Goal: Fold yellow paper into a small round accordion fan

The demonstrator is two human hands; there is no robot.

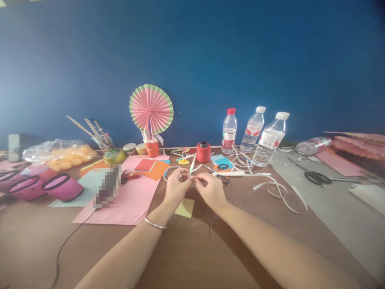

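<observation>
My left hand (177,186) and my right hand (210,189) meet over the brown table (186,257), fingers pinched together on a thin white strip (191,165) that sticks up between them. A silver bangle (155,223) circles my left wrist. Below my hands lies a small yellow paper square (185,207). A white ring of strip (168,171) lies just behind my left hand. Black-handled scissors (221,171) lie just behind my right hand.
A pink sheet (132,200) lies left, with orange and red paper beyond it. A red thread spool (203,152), a pink paper fan (151,108) in an orange cup, three water bottles (254,132) and loose white strips (279,192) stand behind. Pink holders (60,186) sit far left.
</observation>
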